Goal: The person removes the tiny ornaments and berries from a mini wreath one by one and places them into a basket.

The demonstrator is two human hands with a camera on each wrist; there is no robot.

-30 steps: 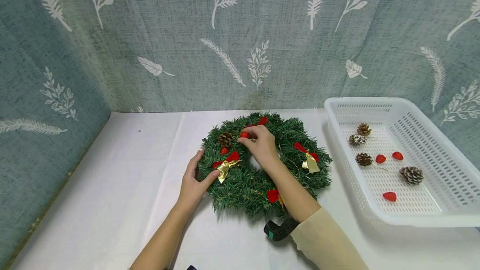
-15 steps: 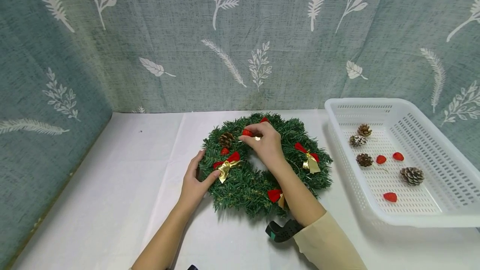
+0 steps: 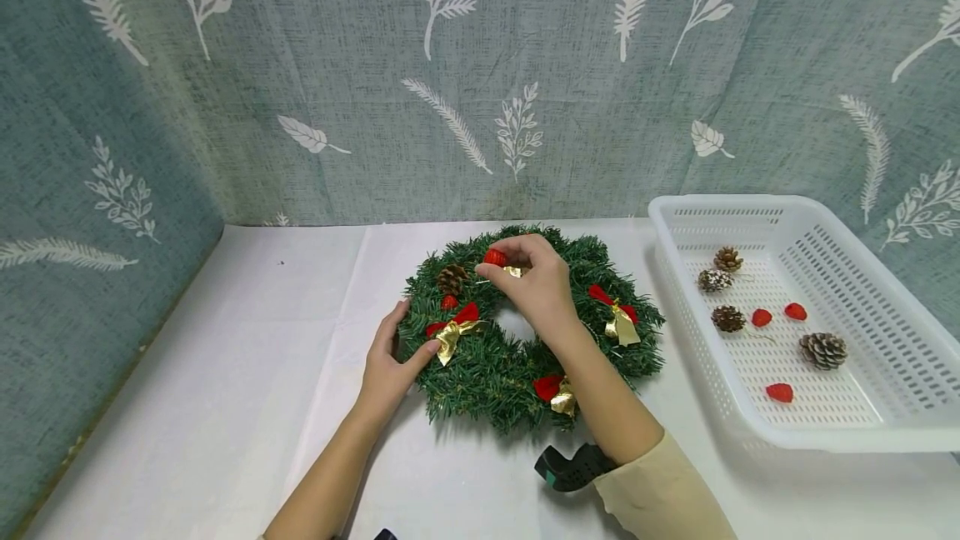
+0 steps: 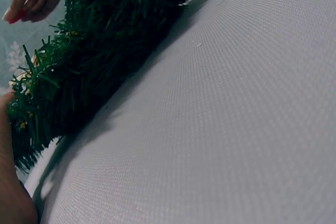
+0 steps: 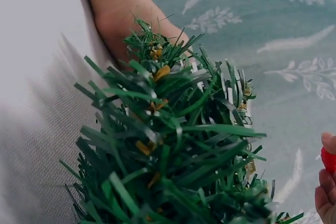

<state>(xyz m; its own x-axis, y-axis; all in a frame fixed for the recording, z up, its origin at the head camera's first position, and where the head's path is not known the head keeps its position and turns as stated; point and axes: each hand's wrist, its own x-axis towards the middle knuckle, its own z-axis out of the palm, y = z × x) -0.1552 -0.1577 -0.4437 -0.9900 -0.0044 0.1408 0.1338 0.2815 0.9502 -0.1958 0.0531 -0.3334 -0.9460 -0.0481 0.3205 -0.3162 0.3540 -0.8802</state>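
Observation:
A green artificial wreath [image 3: 480,382] lies on the white-covered table, set with red-and-gold bows, a pine cone [image 3: 452,279] and a small red berry ornament [image 3: 449,302]. My left hand [image 3: 392,363] holds its left edge, thumb on top beside a red-and-gold bow [image 3: 455,329] and fingers around the outer side. Over the wreath's upper part, my right hand [image 3: 542,286] pinches another red berry ornament [image 3: 494,257] between thumb and fingers. In the right wrist view this berry [image 5: 328,160] shows at the right edge, apart from the greenery.
To the right stands a white perforated plastic basket [image 3: 918,440]. Inside are several pine cones, among them a large one [image 3: 822,351], and red berry ornaments such as this front one [image 3: 780,392]. A patterned green-grey cloth [image 3: 337,182] hangs behind the table.
My right hand has moved slightly up and to the right with the berry ornament, uncovering more of the wreath's front bow. The left hand stays in place on the wreath.

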